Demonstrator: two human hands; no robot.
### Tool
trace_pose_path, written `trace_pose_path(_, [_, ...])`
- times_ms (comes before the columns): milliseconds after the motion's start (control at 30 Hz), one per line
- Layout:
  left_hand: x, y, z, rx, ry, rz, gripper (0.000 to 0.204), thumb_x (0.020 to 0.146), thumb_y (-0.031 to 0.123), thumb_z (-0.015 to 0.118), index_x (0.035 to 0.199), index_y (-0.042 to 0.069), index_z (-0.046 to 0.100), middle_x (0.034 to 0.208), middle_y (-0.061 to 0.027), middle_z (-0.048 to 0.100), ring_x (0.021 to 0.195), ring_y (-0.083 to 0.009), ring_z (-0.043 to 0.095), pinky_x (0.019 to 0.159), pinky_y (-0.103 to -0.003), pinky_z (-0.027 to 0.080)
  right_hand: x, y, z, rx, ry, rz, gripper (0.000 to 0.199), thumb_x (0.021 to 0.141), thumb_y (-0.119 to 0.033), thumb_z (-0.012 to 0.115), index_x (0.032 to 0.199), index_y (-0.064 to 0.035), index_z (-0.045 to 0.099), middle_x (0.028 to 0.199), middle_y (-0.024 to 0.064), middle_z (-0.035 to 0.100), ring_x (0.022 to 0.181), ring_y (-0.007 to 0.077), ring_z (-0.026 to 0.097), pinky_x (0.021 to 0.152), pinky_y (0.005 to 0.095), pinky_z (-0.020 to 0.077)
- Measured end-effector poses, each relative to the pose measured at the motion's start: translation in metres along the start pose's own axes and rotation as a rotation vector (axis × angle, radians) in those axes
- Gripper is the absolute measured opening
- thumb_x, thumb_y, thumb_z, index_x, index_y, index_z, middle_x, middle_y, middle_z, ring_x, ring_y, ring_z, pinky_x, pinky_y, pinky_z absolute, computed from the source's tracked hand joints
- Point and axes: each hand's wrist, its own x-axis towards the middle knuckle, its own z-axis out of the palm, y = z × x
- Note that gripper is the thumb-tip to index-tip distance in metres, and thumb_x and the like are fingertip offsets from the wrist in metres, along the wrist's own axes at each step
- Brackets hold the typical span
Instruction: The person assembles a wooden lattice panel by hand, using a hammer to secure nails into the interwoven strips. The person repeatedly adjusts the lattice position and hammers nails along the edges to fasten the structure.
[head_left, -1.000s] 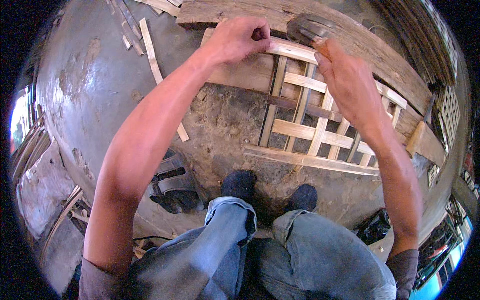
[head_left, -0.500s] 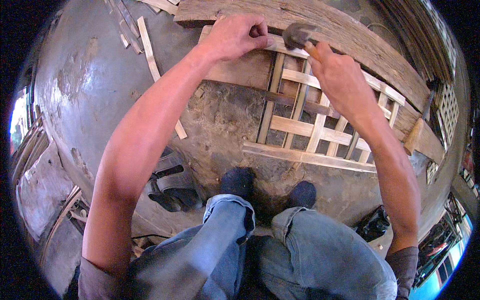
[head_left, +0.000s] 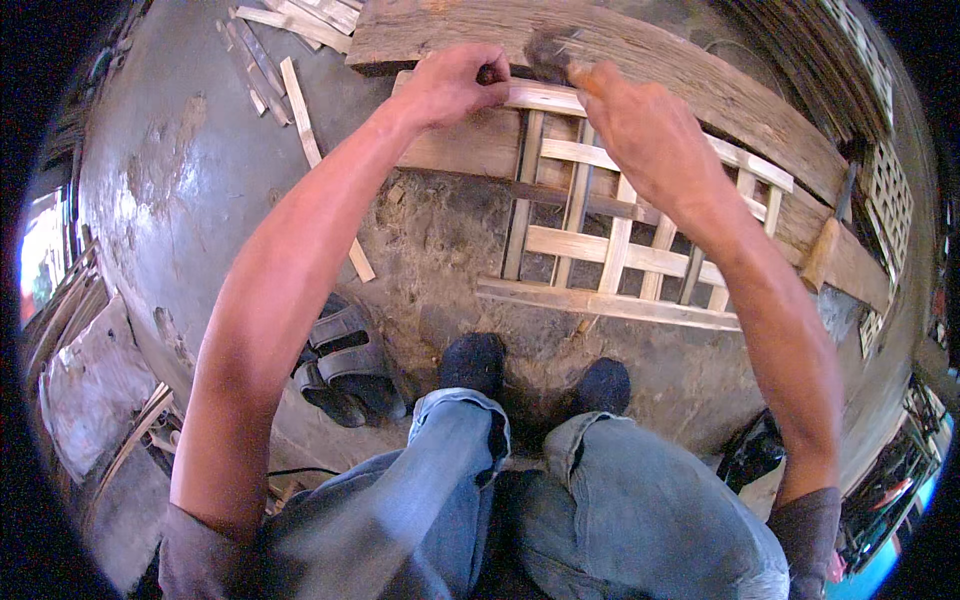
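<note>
Under and beside the right hand (head_left: 645, 130) I see a cream-coloured, square-grid lattice of flat wooden slats (head_left: 615, 250), one crosspiece (head_left: 570, 198) dark brown. In that hand, the metal-headed hammer (head_left: 548, 54) reaches me as dark grey and orange-tan. Beyond it, my feed shows a brown timber plank (head_left: 660, 60), streaked with darker grain.

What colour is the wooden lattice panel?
The lattice panel is mostly pale tan, with some darker brown slats; best seen in the head view.

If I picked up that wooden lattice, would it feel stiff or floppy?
The lattice would probably feel light for its size, with open gaps between thin slats. Their crisscross suggests some stiffness, though being slender they may flex slightly. Flat and straight-edged, it seems unlikely to roll.
</note>
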Motion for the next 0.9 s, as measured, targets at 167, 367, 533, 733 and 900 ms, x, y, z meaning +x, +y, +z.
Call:
trace_pose_path(167, [0.0, 0.017, 0.007, 0.136, 0.024, 0.055, 0.026, 0.084, 0.034, 0.069, 0.091, 0.009, 0.065, 0.08, -0.0079, 0.067, 0.075, -0.0241, 0.064, 0.069, -0.037, 0.049, -0.012, 0.019, 0.003, 0.01, -0.025, 0.016, 0.029, 0.097, -0.023, 0.045, 0.113, -0.0018, 0.057, 0.094, 0.026, 0.064, 0.089, 0.0441, 0.061, 0.077, 0.0501, 0.0491])
trace_pose_path(367, [-0.017, 0.022, -0.004, 0.201, 0.073, -0.048, 0.03, 0.085, 0.039, 0.067, 0.093, 0.01, 0.065, 0.086, -0.0089, 0.068, 0.08, -0.0253, 0.065, 0.071, -0.038, 0.049, -0.179, 0.029, 0.01, 0.15, 0.292, 0.547, 0.041, 0.1, -0.032, 0.042, 0.128, -0.0063, 0.055, 0.111, 0.0238, 0.063, 0.096, 0.0444, 0.061, 0.081, 0.0504, 0.0475])
trace_pose_path(533, [0.002, 0.017, 0.005, 0.241, 0.099, 0.106, 0.031, 0.086, 0.04, 0.066, 0.093, 0.01, 0.064, 0.084, -0.008, 0.067, 0.079, -0.0238, 0.063, 0.072, -0.037, 0.048, -0.372, 0.021, 0.084, 0.154, 0.46, 0.879, 0.027, 0.094, -0.022, 0.057, 0.114, -0.0036, 0.06, 0.093, 0.0192, 0.065, 0.08, 0.0384, 0.062, 0.071, 0.0431, 0.0489])
trace_pose_path(733, [-0.002, 0.026, -0.003, 0.173, -0.016, 0.017, 0.024, 0.088, 0.028, 0.065, 0.087, 0.004, 0.059, 0.075, -0.0022, 0.058, 0.07, -0.0116, 0.052, 0.068, -0.029, 0.045, -0.415, 0.019, 0.124, 0.033, 0.396, 0.887, 0.026, 0.091, -0.022, 0.061, 0.111, -0.0041, 0.061, 0.095, 0.0157, 0.063, 0.083, 0.0335, 0.062, 0.075, 0.0397, 0.0485])
trace_pose_path(900, [-0.005, 0.041, -0.004, 0.161, 0.013, -0.038, 0.023, 0.088, 0.026, 0.066, 0.089, 0.004, 0.06, 0.073, -0.0014, 0.057, 0.068, -0.0108, 0.05, 0.064, -0.027, 0.043, -0.373, 0.069, 0.077, 0.065, 0.596, 0.869, 0.03, 0.097, -0.026, 0.053, 0.113, -0.0025, 0.062, 0.097, 0.0118, 0.066, 0.085, 0.0254, 0.062, 0.075, 0.0354, 0.0483])
